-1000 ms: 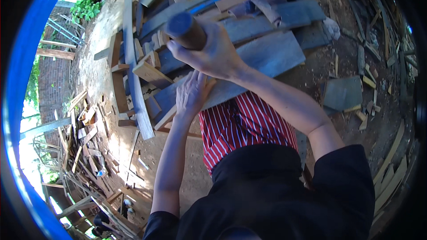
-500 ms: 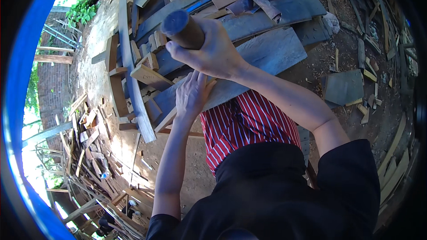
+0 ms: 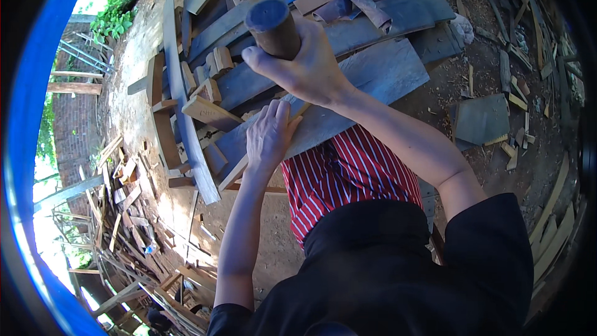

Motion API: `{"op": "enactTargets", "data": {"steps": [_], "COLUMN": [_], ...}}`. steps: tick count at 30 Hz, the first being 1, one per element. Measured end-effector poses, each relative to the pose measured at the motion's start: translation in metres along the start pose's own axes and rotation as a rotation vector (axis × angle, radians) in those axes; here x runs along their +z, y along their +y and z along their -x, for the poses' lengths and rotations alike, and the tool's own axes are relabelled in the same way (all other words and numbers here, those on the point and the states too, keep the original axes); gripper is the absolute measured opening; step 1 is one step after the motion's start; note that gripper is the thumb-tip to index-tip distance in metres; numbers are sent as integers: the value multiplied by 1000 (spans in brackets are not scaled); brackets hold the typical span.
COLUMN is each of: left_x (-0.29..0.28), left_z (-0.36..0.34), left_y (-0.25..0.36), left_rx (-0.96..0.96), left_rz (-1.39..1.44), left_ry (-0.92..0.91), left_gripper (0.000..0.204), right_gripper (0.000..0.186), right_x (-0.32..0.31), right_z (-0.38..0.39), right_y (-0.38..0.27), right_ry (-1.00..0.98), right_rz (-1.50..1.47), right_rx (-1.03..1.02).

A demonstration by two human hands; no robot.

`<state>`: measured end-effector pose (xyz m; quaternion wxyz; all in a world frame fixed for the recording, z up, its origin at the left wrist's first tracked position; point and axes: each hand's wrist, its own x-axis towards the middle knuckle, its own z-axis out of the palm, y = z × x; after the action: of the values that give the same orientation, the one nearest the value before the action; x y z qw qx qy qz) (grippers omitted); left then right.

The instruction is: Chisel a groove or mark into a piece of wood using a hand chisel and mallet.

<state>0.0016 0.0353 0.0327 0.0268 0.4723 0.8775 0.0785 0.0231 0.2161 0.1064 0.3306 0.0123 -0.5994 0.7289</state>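
My right hand [image 3: 311,65] is wrapped round a thick, dark, round-ended wooden cylinder [image 3: 273,28], raised above the boards. Whatever lies below its grip is hidden. Just under it, my left hand [image 3: 269,134] is closed, fingers bent and pressed together, at the left part of a wide grey plank [image 3: 373,84]. What the left fingers hold, if anything, cannot be made out; a thin pale wood edge shows beside the thumb. The plank lies slantwise in front of my striped red trousers [image 3: 354,174]. Left of my hand, a short light wood block [image 3: 211,112] leans among other offcuts.
A long narrow board [image 3: 180,99] and a wooden frame piece [image 3: 160,124] stand at the left. More planks [image 3: 398,15] and a crumpled dark sheet [image 3: 367,11] lie beyond. Scrap wood [image 3: 130,211] is heaped at lower left; a flat grey panel [image 3: 482,119] lies on the ground at right.
My right hand has risen slightly away and to the right with the dark cylinder, widening the gap to my left hand. The left fingers look more bent; the left hand stays in place.
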Motion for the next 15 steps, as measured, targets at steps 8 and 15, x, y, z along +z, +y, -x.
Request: {"op": "enactTargets", "data": {"steps": [8, 15], "left_x": [-1, -1], "left_z": [3, 1], "left_y": [2, -1], "left_rx": [12, 24], "left_rz": [-8, 12], "left_ry": [12, 14], "left_gripper": [37, 40], "right_gripper": [19, 18], "right_x": [1, 5], "right_z": [5, 4], "right_y": [-3, 13], "right_ry": [-74, -100], "right_rz": [89, 39], "right_rx": [13, -22]}}
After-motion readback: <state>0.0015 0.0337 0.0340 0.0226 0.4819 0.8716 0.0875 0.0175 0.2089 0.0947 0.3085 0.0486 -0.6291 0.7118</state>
